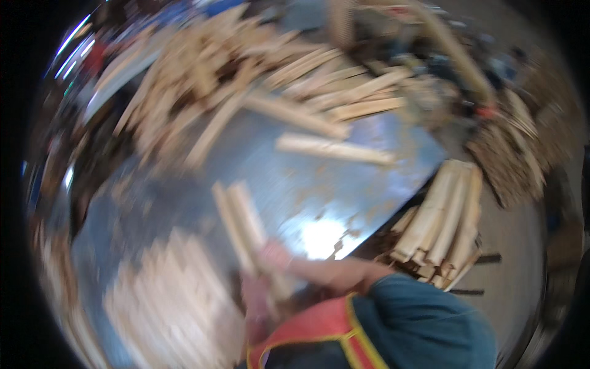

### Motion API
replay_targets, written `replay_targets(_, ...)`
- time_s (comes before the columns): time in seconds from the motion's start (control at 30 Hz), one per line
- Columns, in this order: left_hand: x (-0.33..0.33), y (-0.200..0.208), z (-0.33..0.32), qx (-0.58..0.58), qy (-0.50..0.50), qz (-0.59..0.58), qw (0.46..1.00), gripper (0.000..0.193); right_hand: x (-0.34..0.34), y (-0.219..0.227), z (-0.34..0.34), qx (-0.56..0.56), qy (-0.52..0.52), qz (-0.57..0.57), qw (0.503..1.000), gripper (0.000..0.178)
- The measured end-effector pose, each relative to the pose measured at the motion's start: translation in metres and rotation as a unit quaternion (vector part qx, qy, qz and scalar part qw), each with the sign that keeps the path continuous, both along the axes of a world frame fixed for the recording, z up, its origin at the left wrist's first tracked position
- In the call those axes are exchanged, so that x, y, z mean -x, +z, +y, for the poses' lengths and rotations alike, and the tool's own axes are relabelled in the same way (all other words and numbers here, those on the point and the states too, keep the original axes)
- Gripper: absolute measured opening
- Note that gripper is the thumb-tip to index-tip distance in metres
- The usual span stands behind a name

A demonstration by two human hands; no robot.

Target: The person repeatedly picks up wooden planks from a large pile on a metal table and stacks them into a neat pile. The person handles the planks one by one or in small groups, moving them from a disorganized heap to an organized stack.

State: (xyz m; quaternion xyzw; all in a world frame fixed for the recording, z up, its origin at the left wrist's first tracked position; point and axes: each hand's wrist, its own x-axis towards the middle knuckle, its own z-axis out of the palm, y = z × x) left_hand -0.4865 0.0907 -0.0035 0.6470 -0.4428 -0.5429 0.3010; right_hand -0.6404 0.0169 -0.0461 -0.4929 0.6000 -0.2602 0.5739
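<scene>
In front of my body two pale wooden strips (236, 218) lie side by side and point away from me over the metal table (270, 166). My left hand (255, 295) is closed around their near end. Farther up, my right hand (275, 255) grips them from the right side. Motion blur smears the fingers, and I cannot tell how each one lies. To the left of my hands, a row of similar strips (172, 295) is packed closely together on the table.
A big loose pile of wooden strips (196, 67) covers the table's far left. More strips (344, 92) lie at its far side, one lone strip (332, 147) nearer. Off the right edge stand stacked pale boards (442, 215); beyond them is a rough brown bundle (504, 160).
</scene>
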Motion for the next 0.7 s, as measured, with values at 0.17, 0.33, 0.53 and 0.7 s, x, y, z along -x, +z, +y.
replay_targets(0.17, -0.044, 0.045, 0.056, -0.031, -0.023, -0.196, 0.98, 0.072, -0.034, 0.046, 0.009, 0.02, 0.043, 0.104, 0.993, 0.072)
replay_targets(0.33, -0.058, 0.005, 0.097, 0.236, -0.037, -0.513, 0.825, 0.09, -0.11, 0.011, 0.019, 0.033, 0.206, 0.158, 0.965, 0.082)
replay_targets(0.53, -0.057, 0.001, 0.105, 0.168, -0.096, -0.546, 0.815, 0.085, -0.021, 0.039, -0.024, 0.056, 0.223, 0.091, 0.969, 0.073)
replay_targets(0.7, -0.047, 0.017, 0.087, 0.129, -0.12, -0.565, 0.806, 0.078, 0.192, 0.065, -0.141, 0.119, 0.084, 0.405, 0.903, 0.039)
